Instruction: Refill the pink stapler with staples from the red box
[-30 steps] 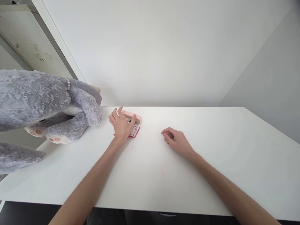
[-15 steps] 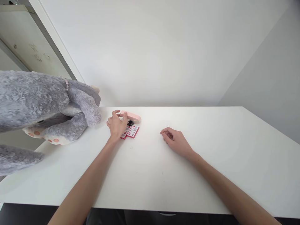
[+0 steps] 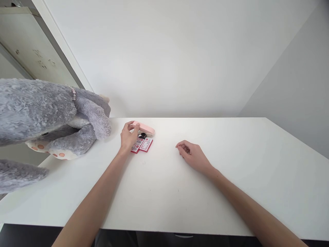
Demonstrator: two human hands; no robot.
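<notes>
The pink stapler (image 3: 145, 128) is at the fingertips of the left hand (image 3: 128, 138), its free end pointing rightward; the thumb and fingers appear closed around its left end, although I cannot tell if it is lifted. Just beside the left hand, on its right, lie a small black object (image 3: 142, 136), probably a clip, and red-and-white boxes (image 3: 146, 145). The right hand (image 3: 192, 153), well apart from these, is loosely curled on the surface (image 3: 164, 192), and no held thing is visible in it. In my judgement, because the grip is at one end only, the pink stapler could turn or slip, and its underside could push the small black object or the boxes out of place. Counting, I see one stapler, at least one black object, at least two boxes partly hidden by the left hand, and, farther to its left, one large grey plush toy (image 3: 38, 106)
</notes>
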